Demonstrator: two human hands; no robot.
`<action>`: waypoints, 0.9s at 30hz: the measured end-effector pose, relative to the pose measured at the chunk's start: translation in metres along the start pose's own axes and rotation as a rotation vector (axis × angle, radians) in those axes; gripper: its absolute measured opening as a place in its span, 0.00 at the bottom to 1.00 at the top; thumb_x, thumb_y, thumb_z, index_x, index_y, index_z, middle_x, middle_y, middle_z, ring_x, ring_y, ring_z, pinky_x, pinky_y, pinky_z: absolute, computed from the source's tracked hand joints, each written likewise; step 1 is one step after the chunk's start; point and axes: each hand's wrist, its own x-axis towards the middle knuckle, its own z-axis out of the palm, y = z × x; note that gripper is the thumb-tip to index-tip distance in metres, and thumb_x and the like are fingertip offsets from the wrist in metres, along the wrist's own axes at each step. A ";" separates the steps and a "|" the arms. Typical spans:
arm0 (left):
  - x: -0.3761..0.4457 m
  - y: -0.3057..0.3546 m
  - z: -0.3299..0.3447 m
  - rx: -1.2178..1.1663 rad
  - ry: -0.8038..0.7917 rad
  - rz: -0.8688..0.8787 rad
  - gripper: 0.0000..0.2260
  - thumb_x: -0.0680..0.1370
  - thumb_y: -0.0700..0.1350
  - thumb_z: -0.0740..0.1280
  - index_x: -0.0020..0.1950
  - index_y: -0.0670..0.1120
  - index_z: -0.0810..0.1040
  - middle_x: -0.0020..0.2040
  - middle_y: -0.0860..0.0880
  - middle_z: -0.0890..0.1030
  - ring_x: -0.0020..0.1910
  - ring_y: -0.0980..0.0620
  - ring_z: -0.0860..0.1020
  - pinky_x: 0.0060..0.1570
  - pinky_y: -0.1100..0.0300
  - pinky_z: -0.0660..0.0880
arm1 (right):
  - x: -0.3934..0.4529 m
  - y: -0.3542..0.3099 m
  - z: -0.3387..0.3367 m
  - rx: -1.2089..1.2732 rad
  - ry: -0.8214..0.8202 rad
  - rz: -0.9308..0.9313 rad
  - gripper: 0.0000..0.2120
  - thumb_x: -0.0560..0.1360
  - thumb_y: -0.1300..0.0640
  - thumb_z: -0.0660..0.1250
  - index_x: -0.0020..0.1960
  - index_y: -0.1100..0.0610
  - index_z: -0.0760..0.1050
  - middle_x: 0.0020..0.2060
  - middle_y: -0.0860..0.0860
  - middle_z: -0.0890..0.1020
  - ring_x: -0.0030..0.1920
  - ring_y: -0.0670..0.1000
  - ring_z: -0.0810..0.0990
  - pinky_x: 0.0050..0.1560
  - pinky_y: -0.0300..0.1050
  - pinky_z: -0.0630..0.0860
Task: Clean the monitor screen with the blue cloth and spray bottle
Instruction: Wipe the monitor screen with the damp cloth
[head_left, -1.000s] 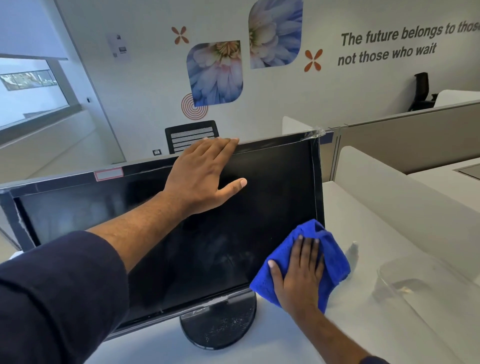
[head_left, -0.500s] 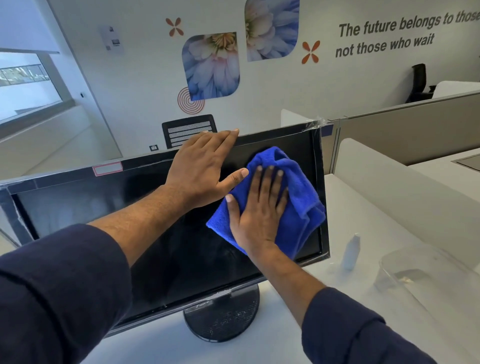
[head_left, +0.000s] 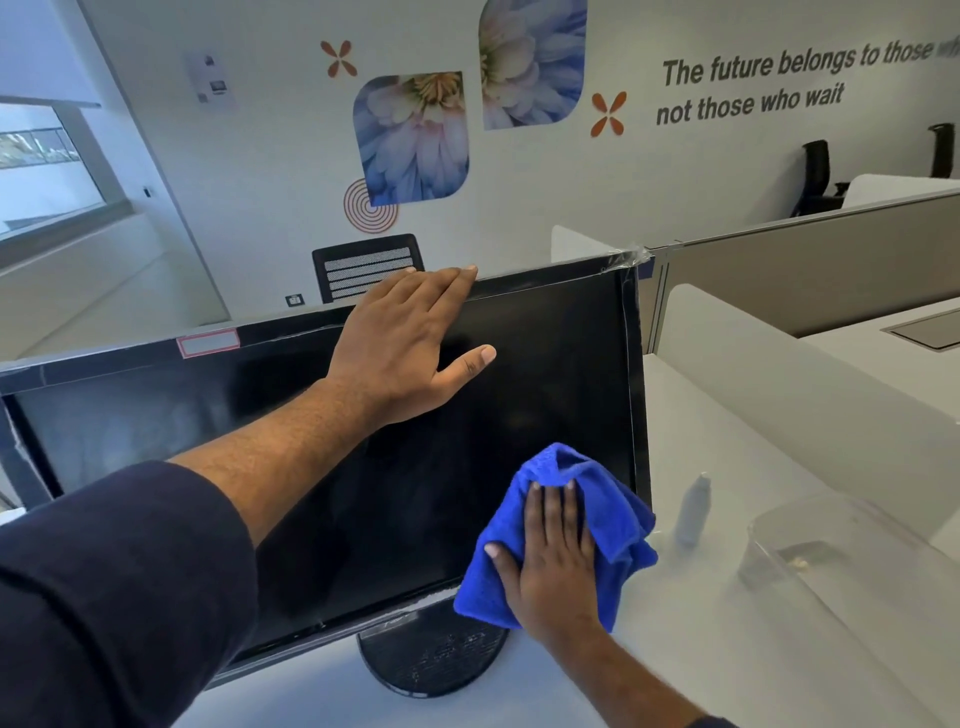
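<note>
At the near right corner of the monitor screen (head_left: 519, 395), the right hand (head_left: 556, 566) lies flat on the bunched blue cloth (head_left: 597, 499) and presses it against the glass just above the lower bezel. Its fingers are straight and close together, spread over the fabric and not curled round it, so the cloth is pinned by pressure, not pinched. That flat palm probably serves to spread force over a wide patch for wiping.

Across the top edge, the left hand (head_left: 410, 343) rests with its 4 fingers straight over the upper bezel and the thumb stretched out onto the dark glass; it holds nothing. Judging by its place, it braces the panel so that the wiping push does not tip it back on the round stand (head_left: 431, 660).

On the white desk (head_left: 727, 649), just right of the monitor and apart from both hands, the spray bottle (head_left: 693, 512) stands upright, within reach if more liquid is wanted. A clear plastic container (head_left: 831, 551) sits further right on the same desk. Faint hazy smears show on the left half of the glass, so that side likely still needs wiping.
</note>
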 end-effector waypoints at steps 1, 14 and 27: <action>0.000 0.000 0.000 0.000 -0.001 0.000 0.36 0.80 0.68 0.49 0.79 0.45 0.58 0.74 0.48 0.70 0.71 0.47 0.69 0.73 0.51 0.61 | 0.006 0.006 -0.003 0.014 0.005 0.035 0.39 0.79 0.32 0.46 0.79 0.59 0.49 0.77 0.56 0.59 0.78 0.60 0.54 0.74 0.59 0.53; -0.001 -0.002 -0.001 -0.021 -0.001 -0.003 0.36 0.79 0.68 0.49 0.79 0.46 0.59 0.74 0.48 0.70 0.71 0.47 0.68 0.73 0.51 0.60 | 0.102 0.040 -0.060 -0.041 0.143 0.072 0.38 0.80 0.34 0.41 0.80 0.59 0.43 0.79 0.57 0.52 0.79 0.58 0.46 0.77 0.60 0.44; 0.000 0.001 0.003 0.037 0.021 0.000 0.37 0.79 0.69 0.49 0.79 0.45 0.58 0.73 0.47 0.70 0.68 0.46 0.70 0.72 0.51 0.61 | 0.000 0.003 0.008 0.176 0.087 0.397 0.36 0.82 0.39 0.42 0.78 0.64 0.46 0.76 0.64 0.58 0.77 0.63 0.56 0.74 0.64 0.57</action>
